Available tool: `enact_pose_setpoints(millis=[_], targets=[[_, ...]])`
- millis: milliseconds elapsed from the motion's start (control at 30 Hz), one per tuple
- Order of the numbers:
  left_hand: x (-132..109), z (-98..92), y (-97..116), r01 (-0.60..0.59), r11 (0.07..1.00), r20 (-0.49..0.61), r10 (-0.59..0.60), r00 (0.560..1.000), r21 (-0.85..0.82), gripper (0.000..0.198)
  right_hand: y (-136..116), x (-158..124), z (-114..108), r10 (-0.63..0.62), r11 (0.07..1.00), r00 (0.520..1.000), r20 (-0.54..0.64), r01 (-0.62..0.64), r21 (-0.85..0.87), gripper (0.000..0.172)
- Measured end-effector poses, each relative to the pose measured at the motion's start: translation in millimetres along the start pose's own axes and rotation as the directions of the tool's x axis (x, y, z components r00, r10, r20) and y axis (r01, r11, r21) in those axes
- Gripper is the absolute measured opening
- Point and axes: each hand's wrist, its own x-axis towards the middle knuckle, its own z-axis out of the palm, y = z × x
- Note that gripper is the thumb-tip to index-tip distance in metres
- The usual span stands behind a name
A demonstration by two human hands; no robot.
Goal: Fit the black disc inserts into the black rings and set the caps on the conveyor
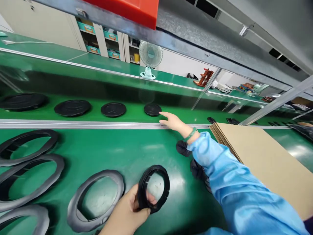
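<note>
My left hand [128,209] grips a round black ring [167,182] at its lower left, thumb in front and fingertips showing through the opening. The ring is held tilted above the green work table. Stretched forward over the metal rail, my right hand [172,122] has its fingers apart and holds nothing. Its fingertips are at the right edge of a small flat black disc [152,110] on the green belt; whether they touch it I cannot tell. A larger grey-black ring [119,182] lies on the table, left of my left hand.
More black discs [113,110] sit in a row along the belt to the left. Several large rings [57,169] lie at the table's left. Black bundled pieces [182,148] rest beneath my right arm, beside a cardboard stack [264,156]. A metal rail [73,124] separates table and belt.
</note>
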Motion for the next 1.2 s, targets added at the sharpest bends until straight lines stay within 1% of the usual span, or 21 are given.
enact_pose_setpoints(millis=[67,100,167,200,267,333,433,567,633,700,733,767,833,900,933,1000,1067,1200], targets=[[-3,2.6,6,-0.001,0.997,-0.017,0.003,1.000,0.081,0.024,-2,-32,-23,0.126,0.992,0.991,0.043,-0.124,-0.033,0.032],[-4,4.0,10,0.012,0.993,-0.025,-0.009,1.000,0.119,0.024,-5,-51,-35,0.187,0.981,0.981,0.057,-0.184,-0.058,0.029],[-7,6.9,19,0.043,0.983,-0.035,-0.037,0.999,0.180,0.025,-9,-93,-52,0.293,0.953,0.955,0.049,-0.287,-0.097,0.021],[-9,8.2,24,0.052,0.979,-0.034,-0.046,0.998,0.198,0.026,-11,-114,-56,0.333,0.938,0.942,0.032,-0.328,-0.115,0.019],[-10,10.3,32,0.061,0.975,-0.022,-0.057,0.998,0.213,0.025,-14,-148,-58,0.389,0.911,0.921,-0.017,-0.387,-0.139,0.019],[-9,10.6,35,0.081,0.970,0.013,-0.086,0.996,0.229,0.023,-14,-170,-54,0.416,0.895,0.907,-0.065,-0.421,-0.145,0.022],[-2,7.4,29,0.062,0.957,0.035,-0.075,0.997,0.284,0.024,-10,-180,-45,0.432,0.884,0.893,-0.126,-0.447,-0.138,0.021],[3,3.0,17,-0.062,0.943,0.001,0.065,0.998,0.327,0.031,-9,-173,-43,0.433,0.882,0.886,-0.165,-0.454,-0.126,0.008],[2,2.6,14,-0.109,0.933,-0.031,0.127,0.991,0.344,0.034,-18,-172,-47,0.419,0.891,0.894,-0.158,-0.439,-0.121,0.011],[1,3.1,13,-0.125,0.926,-0.069,0.159,0.985,0.355,0.039,-38,-176,-50,0.375,0.915,0.914,-0.152,-0.392,-0.099,0.010],[1,3.4,13,-0.124,0.926,-0.083,0.164,0.983,0.357,0.041,-52,-179,-51,0.328,0.936,0.932,-0.153,-0.342,-0.078,0.008],[0,3.7,13,-0.123,0.926,-0.088,0.164,0.982,0.356,0.043,-67,-184,-51,0.261,0.961,0.953,-0.155,-0.272,-0.053,0.006],[0,4.4,13,-0.126,0.929,-0.075,0.161,0.984,0.347,0.043,-96,-195,-45,0.077,0.997,0.985,-0.154,-0.080,-0.009,0.000],[-1,5.2,14,-0.132,0.935,-0.063,0.161,0.985,0.331,0.046,-118,-207,-32,-0.092,0.996,0.988,-0.127,0.093,0.005,0.007],[-2,5.7,15,-0.129,0.937,-0.066,0.158,0.985,0.324,0.049,-125,-212,-24,-0.152,0.988,0.983,-0.104,0.152,-0.003,0.010],[-2,6.7,17,-0.107,0.943,-0.086,0.140,0.986,0.316,0.058,-130,-218,-9,-0.230,0.973,0.972,-0.059,0.227,-0.043,0.014],[-3,7.6,18,-0.078,0.945,-0.112,0.120,0.986,0.319,0.064,-127,-221,3,-0.274,0.959,0.961,-0.030,0.270,-0.085,0.017],[-2,8.0,17,-0.059,0.942,-0.145,0.112,0.983,0.329,0.069,-119,-219,13,-0.325,0.943,0.945,-0.031,0.322,-0.085,0.019]])
